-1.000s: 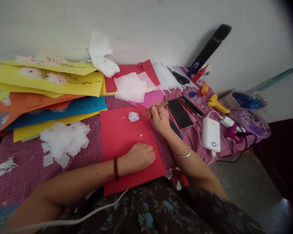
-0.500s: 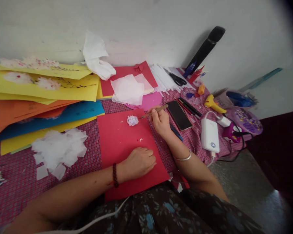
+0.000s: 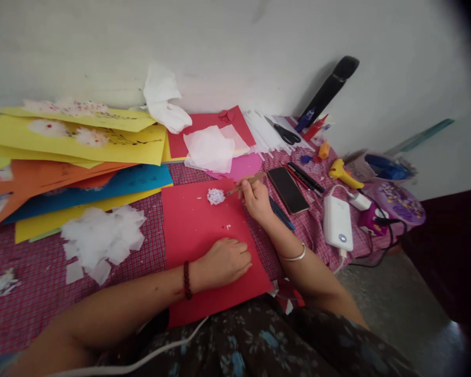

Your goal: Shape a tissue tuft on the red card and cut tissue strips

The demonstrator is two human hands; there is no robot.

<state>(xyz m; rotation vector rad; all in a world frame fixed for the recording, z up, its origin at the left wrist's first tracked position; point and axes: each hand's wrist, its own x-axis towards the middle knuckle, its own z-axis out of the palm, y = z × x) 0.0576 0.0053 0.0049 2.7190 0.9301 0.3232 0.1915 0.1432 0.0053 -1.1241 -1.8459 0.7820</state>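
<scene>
In my right hand (image 3: 258, 199) a thin brown wooden stick (image 3: 253, 179) is pinched, its narrow tip pointing left. That tip is right beside a ruffled whitish-purple paper flower (image 3: 215, 196); whether it touches, I cannot tell. The flower lies near the top edge of a red paper sheet (image 3: 198, 230). Lower on the same sheet rests my left hand (image 3: 223, 262), its fingers curled in and nothing visible in them. Small white scraps (image 3: 228, 227) dot the red surface between hand and flower.
Cut white tissue squares (image 3: 102, 238) pile up left of the sheet, below stacked coloured papers (image 3: 121, 149). To the right lie a phone (image 3: 288, 189), pens (image 3: 306, 177), a white power bank (image 3: 337, 222) and a yellow glue gun (image 3: 345, 174). Black scissors (image 3: 288, 136) lie farther back.
The stick's tip has come slightly closer to the paper flower's right edge. My left hand stays on the red sheet. The whole view has shifted a little.
</scene>
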